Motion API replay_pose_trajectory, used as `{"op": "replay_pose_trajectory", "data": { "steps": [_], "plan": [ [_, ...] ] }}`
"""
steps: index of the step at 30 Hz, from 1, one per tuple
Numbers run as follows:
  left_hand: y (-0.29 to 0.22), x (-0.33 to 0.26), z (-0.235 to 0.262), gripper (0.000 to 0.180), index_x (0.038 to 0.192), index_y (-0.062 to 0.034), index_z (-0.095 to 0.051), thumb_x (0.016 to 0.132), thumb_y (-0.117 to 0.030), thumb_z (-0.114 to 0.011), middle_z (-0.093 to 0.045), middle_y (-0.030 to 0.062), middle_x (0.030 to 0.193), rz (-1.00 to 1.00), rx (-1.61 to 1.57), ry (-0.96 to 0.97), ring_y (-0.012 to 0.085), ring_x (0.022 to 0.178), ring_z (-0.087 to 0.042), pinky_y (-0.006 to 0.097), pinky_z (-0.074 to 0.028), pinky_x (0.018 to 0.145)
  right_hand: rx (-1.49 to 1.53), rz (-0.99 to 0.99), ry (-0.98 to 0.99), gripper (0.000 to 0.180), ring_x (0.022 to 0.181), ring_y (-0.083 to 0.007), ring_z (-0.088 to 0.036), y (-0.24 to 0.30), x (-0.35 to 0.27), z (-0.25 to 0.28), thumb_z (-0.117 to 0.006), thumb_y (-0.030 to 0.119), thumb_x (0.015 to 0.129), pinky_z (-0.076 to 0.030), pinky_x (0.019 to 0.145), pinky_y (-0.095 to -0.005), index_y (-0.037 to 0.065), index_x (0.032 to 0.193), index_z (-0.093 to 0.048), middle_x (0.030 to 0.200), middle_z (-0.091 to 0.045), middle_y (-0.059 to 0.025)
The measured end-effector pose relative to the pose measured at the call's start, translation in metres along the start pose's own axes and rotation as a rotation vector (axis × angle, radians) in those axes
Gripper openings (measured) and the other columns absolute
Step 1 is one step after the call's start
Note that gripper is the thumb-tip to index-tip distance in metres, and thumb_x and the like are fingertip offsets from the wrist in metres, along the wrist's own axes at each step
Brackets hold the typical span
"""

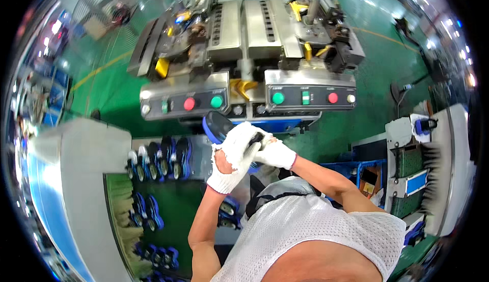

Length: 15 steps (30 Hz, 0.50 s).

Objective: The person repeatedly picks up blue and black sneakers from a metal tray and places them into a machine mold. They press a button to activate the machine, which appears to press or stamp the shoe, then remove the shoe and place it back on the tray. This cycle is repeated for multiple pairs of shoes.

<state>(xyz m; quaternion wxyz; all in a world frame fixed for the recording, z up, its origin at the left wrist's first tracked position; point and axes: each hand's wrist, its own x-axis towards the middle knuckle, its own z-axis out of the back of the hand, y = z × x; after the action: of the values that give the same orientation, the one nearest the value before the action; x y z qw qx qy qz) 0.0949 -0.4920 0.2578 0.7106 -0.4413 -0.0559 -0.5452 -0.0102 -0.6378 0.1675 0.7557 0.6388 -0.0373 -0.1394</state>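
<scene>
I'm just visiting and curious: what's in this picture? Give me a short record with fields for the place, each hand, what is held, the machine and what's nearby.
place: factory floor, painted green
left hand: in a white work glove worn open at the palm, gripping the shoe
right hand: white glove, on the same shoe
held: blue and black shoe, at chest height
machine: metal press with two stations, red and green round buttons on its front panels
nearby: rows of matching shoes on a rack at lower left
</scene>
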Motion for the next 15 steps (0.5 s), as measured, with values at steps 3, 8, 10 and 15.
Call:
{"op": "replay_pose_trajectory", "data": {
  "steps": [3,8,10,15],
  "plan": [
    [-0.024,0.068,-0.038,0.058,0.130,-0.0030,-0.061,0.077,-0.002,-0.084,-0.060,0.0219,0.133,-0.081,-0.120,-0.051,0.0368,0.112,-0.067,0.042,-0.056,0.096,0.327,-0.157,-0.238,0.056,0.104,-0.0156,-0.064,-0.016,-0.030,0.078,-0.084,0.024,0.081,-0.053,0.091,-0.0350,0.003,0.128,-0.063,0.116,-0.069,-0.0065],
    [-0.014,0.107,-0.108,0.055,0.142,-0.0021,-0.049,0.090,0.007,-0.066,-0.058,0.0145,0.132,0.234,-0.470,-0.088,0.0191,0.103,-0.069,0.032,-0.057,0.089,0.872,-0.040,-0.408,0.050,0.092,-0.0169,-0.069,0.018,-0.080,0.172,-0.076,0.006,0.083,-0.058,0.084,-0.0335,-0.001,0.130,-0.060,0.111,-0.070,-0.0082],
    [-0.008,0.116,-0.136,0.052,0.141,-0.0022,-0.049,0.093,0.004,-0.066,-0.058,0.0128,0.134,0.427,-0.639,-0.055,0.0196,0.108,-0.068,0.033,-0.056,0.092,1.011,0.016,-0.462,0.047,0.093,-0.0201,-0.070,0.015,-0.090,0.198,-0.070,0.002,0.085,-0.060,0.083,-0.0371,-0.003,0.130,-0.059,0.111,-0.070,-0.0107],
    [0.004,0.121,-0.181,0.040,0.137,-0.0001,-0.051,0.098,0.004,-0.056,-0.058,0.0139,0.135,0.500,-0.606,0.085,0.0226,0.110,-0.066,0.035,-0.059,0.091,1.113,0.205,-0.507,0.067,0.110,-0.0335,-0.069,0.015,-0.096,0.240,-0.075,0.019,0.086,-0.059,0.095,-0.0459,-0.006,0.142,-0.047,0.126,-0.065,-0.0233]
  ]
}}
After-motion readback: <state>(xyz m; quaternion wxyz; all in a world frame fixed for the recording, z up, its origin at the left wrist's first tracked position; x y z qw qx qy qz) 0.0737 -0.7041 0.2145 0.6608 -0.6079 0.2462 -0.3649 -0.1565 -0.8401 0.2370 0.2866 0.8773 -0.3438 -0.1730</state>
